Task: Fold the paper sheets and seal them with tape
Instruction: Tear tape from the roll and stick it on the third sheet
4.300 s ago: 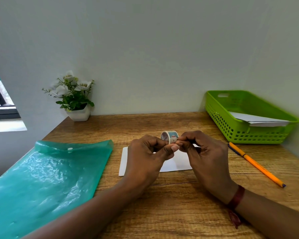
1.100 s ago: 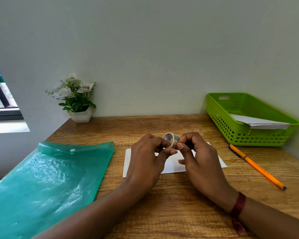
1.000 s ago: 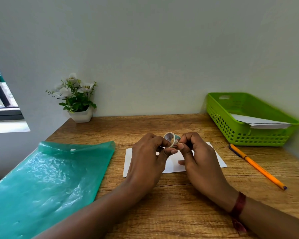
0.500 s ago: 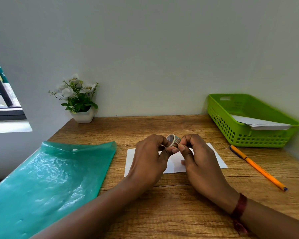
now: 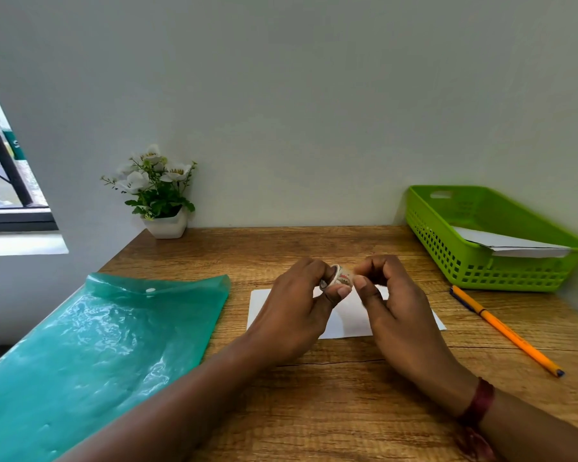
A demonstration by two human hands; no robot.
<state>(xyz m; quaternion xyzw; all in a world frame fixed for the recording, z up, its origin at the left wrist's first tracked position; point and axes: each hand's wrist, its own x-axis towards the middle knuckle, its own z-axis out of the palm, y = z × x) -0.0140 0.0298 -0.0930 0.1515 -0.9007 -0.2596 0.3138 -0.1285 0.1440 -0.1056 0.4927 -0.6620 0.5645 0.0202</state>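
The tape roll [image 5: 339,280] is a tiny one, whitish with a printed pattern and bits of red. It's up off the desk just above the middle of the frame, turned so its hole faces left, pinched in my left hand [image 5: 294,315] with my right hand [image 5: 401,315] nipping at its right edge with thumb and fingertip. Right below it, dead centre, a white sheet [image 5: 347,320] lies flat on the wood, mostly hidden by my hands. More white paper [image 5: 511,245] sits over at the right edge of the frame, its front end resting on the near rim of the green basket [image 5: 481,278].
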